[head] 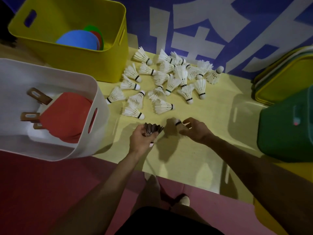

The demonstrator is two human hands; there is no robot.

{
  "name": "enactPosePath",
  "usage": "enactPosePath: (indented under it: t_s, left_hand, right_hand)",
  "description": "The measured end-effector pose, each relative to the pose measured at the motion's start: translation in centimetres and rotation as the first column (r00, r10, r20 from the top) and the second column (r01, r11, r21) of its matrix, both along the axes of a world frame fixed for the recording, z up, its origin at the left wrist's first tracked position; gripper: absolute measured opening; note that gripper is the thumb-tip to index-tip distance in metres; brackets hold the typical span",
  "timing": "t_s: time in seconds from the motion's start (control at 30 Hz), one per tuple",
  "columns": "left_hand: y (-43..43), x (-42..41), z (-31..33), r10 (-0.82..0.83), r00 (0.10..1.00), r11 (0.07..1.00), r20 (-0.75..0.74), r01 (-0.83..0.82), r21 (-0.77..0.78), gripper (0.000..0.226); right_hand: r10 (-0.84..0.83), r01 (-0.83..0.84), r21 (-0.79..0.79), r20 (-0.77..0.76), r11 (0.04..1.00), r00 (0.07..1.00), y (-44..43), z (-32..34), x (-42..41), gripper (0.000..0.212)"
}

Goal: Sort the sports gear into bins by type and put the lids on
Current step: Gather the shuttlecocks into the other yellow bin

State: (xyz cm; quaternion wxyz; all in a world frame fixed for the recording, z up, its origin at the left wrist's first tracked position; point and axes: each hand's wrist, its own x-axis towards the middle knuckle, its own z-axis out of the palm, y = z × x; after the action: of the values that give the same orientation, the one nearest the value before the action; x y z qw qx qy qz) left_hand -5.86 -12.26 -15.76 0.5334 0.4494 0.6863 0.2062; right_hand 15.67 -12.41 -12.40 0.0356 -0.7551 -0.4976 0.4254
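Several white shuttlecocks (162,82) lie scattered on the yellow floor mat (199,146) ahead of me. My left hand (141,140) grips a shuttlecock (153,128), its feathers in shadow pointing up and right. My right hand (194,129) pinches another shuttlecock (177,126) just off the mat, cork toward the pile. A white bin (100,92) at left holds red table tennis paddles (67,116). A yellow bin (74,53) behind it holds flat coloured discs (79,39). A green bin (286,131) stands at right.
A stack of lids (284,82), yellow and pale, leans behind the green bin at the right edge. Blue and white patterned flooring (220,31) lies beyond the shuttlecocks. Red and pink mats (50,192) cover the floor near my legs and foot (183,200).
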Motion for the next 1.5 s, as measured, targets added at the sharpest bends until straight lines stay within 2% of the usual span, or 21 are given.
enactPosePath:
  t_s: [0.2, 0.3, 0.5, 0.67, 0.8, 0.97, 1.17, 1.3, 1.5]
  left_hand:
    - [-1.5, 3.9, 5.0, 0.076, 0.984, 0.993, 0.162, -0.089, 0.077, 0.037]
    - [-3.3, 6.7, 8.1, 0.078, 0.969, 0.984, 0.235, -0.113, 0.136, 0.034]
    - [-8.6, 13.1, 14.2, -0.042, 0.922, 0.972, 0.385, -0.051, 0.230, 0.028]
    - [-13.7, 19.0, 17.6, -0.189, 0.897, 0.953, 0.401, 0.068, 0.296, 0.022]
    - [-17.5, 23.6, 19.1, -0.351, 0.874, 0.913, 0.337, 0.239, 0.331, 0.040]
    - [-20.9, 28.5, 19.3, -0.557, 0.802, 0.810, 0.215, 0.466, 0.356, 0.055]
    - [-23.1, 31.7, 18.4, -0.686, 0.719, 0.718, 0.112, 0.646, 0.260, 0.066]
    - [-23.6, 32.1, 18.8, -0.709, 0.689, 0.702, 0.151, 0.669, 0.243, 0.060]
    - [-22.3, 30.9, 19.4, -0.625, 0.755, 0.768, 0.199, 0.546, 0.336, 0.036]
  right_hand:
    - [-0.097, 0.116, 0.080, -0.205, 0.990, 0.974, -2.3, 4.1, 2.9, 0.042]
    - [-0.166, 0.212, 0.107, -0.333, 0.971, 0.928, -4.4, 7.2, 4.8, 0.042]
    - [-0.179, 0.300, 0.199, -0.465, 0.933, 0.867, -11.0, 13.9, 10.5, 0.036]
    - [-0.200, 0.373, 0.268, -0.505, 0.888, 0.839, -18.5, 17.4, 16.9, 0.029]
    - [-0.248, 0.436, 0.323, -0.486, 0.840, 0.838, -24.6, 18.2, 21.8, 0.021]
    - [-0.359, 0.476, 0.317, -0.363, 0.820, 0.860, -30.0, 16.3, 26.5, 0.023]
    - [-0.428, 0.464, 0.279, -0.183, 0.841, 0.885, -32.9, 13.7, 29.3, 0.027]
    - [-0.428, 0.442, 0.331, -0.118, 0.834, 0.896, -33.3, 14.0, 29.7, 0.028]
    - [-0.358, 0.451, 0.441, -0.281, 0.776, 0.891, -30.7, 16.0, 27.4, 0.013]
